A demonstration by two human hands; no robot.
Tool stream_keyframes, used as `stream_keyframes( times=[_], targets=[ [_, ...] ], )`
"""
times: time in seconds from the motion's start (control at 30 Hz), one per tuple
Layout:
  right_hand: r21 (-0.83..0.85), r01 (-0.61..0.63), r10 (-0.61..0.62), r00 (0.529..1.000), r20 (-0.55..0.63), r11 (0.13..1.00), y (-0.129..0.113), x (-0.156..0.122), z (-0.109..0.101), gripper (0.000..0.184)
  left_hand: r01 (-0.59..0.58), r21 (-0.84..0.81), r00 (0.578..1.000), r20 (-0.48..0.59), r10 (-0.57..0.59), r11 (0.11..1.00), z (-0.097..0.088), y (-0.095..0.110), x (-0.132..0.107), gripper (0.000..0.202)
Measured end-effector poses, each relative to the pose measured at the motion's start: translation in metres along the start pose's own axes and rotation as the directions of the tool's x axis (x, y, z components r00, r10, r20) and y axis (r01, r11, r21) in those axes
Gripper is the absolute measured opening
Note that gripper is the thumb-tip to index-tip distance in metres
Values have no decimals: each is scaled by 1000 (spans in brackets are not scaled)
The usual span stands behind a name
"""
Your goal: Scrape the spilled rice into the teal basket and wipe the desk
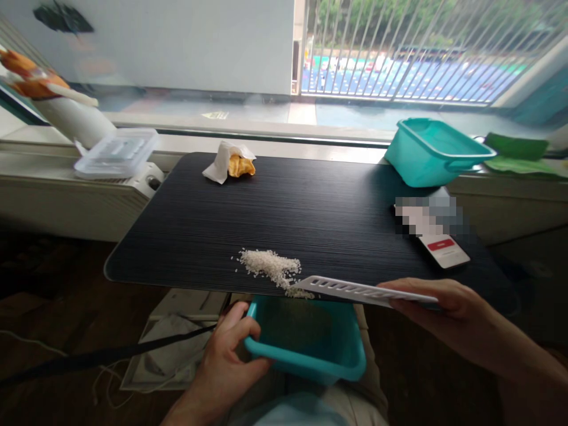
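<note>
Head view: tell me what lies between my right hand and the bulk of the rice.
In the head view, the slotted blade of the white spatula; the right hand holds the other end, and the tip reaches the rice.

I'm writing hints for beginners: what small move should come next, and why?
Probably draw the white slotted spatula in the right hand toward the black table's near edge: its tip is at the rice, some grains lie by that edge, and the left hand holds the teal tub below it.
</note>
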State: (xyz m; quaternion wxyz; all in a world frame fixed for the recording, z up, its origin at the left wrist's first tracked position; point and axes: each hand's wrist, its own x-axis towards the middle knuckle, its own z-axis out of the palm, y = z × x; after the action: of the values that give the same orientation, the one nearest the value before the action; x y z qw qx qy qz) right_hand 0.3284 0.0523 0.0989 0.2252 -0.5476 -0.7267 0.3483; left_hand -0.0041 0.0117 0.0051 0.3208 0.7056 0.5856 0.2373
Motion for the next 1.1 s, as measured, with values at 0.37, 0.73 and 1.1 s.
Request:
stream_keyframes(
  times=[0.37,0.73,1.1],
  targets=[
    [55,-118,117,993,11,992,14,-30,-7,25,-28,26,1000,-10,28,999,2,0,1,13],
    [73,-27,25,999,32,997,8,-19,-3,21,-30,-24,999,30,31,999,1,0,-1,16],
    [58,3,-5,1000,27,998,2,-10,2,25,-26,-41,999,33,27,999,0,-3,0,17]
  ],
)
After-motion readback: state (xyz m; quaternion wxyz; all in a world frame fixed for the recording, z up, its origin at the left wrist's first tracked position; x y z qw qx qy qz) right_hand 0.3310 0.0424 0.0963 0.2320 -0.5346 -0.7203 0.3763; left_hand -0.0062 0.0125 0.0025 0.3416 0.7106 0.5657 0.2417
